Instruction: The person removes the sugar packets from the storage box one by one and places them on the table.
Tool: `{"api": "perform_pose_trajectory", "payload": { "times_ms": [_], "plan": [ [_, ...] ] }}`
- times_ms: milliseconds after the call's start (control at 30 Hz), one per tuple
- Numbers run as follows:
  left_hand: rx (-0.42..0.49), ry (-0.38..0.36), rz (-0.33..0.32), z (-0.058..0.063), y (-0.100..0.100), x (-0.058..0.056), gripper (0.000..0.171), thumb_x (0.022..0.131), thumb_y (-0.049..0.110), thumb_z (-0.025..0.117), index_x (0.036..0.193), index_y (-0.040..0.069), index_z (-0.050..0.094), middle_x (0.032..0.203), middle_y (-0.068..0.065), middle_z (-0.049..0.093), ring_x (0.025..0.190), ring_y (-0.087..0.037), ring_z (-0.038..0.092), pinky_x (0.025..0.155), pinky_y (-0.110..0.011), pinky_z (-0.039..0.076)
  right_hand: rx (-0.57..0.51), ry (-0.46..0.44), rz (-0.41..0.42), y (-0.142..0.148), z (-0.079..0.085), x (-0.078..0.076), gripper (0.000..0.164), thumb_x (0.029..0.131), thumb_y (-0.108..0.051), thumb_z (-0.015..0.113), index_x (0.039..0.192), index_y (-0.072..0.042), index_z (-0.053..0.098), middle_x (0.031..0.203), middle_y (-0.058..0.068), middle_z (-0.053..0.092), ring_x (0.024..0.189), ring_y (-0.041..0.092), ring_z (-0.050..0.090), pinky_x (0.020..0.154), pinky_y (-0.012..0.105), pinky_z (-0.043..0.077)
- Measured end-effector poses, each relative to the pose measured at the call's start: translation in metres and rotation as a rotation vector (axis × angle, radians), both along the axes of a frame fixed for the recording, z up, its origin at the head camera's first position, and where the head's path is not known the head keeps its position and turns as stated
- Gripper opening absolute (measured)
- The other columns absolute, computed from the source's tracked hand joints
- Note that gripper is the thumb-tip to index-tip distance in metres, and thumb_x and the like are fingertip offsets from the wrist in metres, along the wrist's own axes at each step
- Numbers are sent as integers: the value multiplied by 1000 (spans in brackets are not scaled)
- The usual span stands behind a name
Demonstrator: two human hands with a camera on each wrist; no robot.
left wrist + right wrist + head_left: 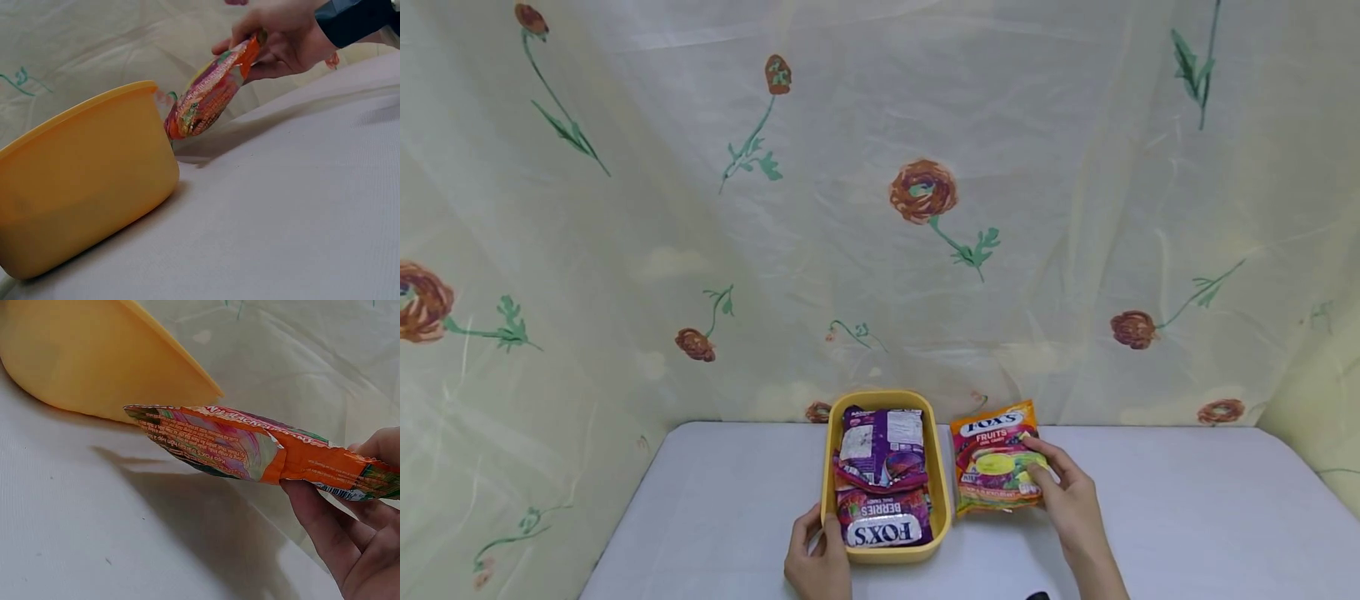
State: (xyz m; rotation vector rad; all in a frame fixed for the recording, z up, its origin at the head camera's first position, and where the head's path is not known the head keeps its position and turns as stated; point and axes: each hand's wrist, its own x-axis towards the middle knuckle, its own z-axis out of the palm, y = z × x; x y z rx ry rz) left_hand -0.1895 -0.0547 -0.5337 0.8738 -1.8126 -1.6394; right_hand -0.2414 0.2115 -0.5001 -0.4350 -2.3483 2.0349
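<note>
An orange bag of Fox's fruit candy point(996, 458) is pinched by its right edge in my right hand point(1063, 487), thumb on one side and fingers on the other. The right wrist view shows the candy bag point(212, 440) raised above the table, its shadow below. Just left of it stands a yellow plastic basket point(943, 500), holding a purple candy bag point(883, 446) and a Fox's Berries bag point(886, 518) whose print reads upside down. My left hand point(820, 554) grips the basket's near left rim, thumb at the inside edge.
A white-covered table point(722, 500) carries the basket. Behind it hangs a pale curtain point(850, 250) printed with flowers. A small dark object point(1037, 596) shows at the bottom edge of the head view. A dark band point(356, 22) circles the right wrist.
</note>
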Motion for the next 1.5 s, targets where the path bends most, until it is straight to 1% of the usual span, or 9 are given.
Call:
{"api": "perform_pose_trajectory", "payload": {
  "times_ms": [133,333,467,600,700,900,1100,1367,1500],
  "plan": [
    [-15,-19,15,-10,-1,-4,20,85,8,61,104,6,66,109,-16,67,101,-29,63,84,-37,53,9,-25,8,1,-3,1,43,98,-18,44,141,-17,43,156,9,26,128,26,40,77,13,49],
    [-64,-38,33,-49,-6,-18,18,86,15,63,103,17,67,106,-5,69,98,-20,63,80,-28,55,22,-48,36,5,-9,2,43,97,-16,46,140,-15,44,154,12,28,116,23,48,74,20,52],
    [-70,-29,34,-64,-8,-23,19,85,15,64,104,19,67,105,-2,69,98,-17,64,80,-31,54,49,-46,84,10,-12,3,44,95,-12,46,140,-12,43,155,14,25,130,29,37,88,24,48],
    [-79,-44,34,-55,-7,-19,18,86,15,63,104,18,67,105,-2,69,98,-17,63,80,-28,55,97,-51,137,14,-15,4,47,94,-11,49,140,-7,41,156,21,18,142,38,15,111,47,28],
    [-49,-29,27,-34,-5,-12,19,85,12,62,104,13,67,106,-8,69,98,-22,64,81,-31,54,139,-57,164,15,-16,5,49,93,-12,51,140,-6,41,155,25,17,143,43,11,113,58,13],
    [13,-6,10,-5,-2,-2,22,85,8,60,106,6,67,107,-16,68,101,-28,63,83,-35,53,329,-57,261,15,-15,5,50,93,-21,54,140,-9,42,151,28,25,138,47,23,110,61,19],
    [42,6,11,-3,-2,-2,23,86,8,60,108,6,67,110,-18,67,102,-29,63,83,-31,53,545,57,322,12,-14,8,45,92,-17,56,135,-8,47,143,31,37,133,51,29,106,64,23],
    [54,9,2,-3,-2,-3,24,87,10,59,110,5,67,112,-20,66,104,-31,62,85,-34,53,579,102,314,12,-18,9,43,92,-14,55,134,-6,48,140,31,40,132,51,31,106,64,24],
    [48,-20,0,-2,-2,-3,25,88,11,58,111,6,66,113,-18,67,104,-29,62,87,-36,52,593,103,319,13,-21,8,43,93,-13,53,135,-6,46,144,33,32,134,52,26,106,66,20]
  ]
}}
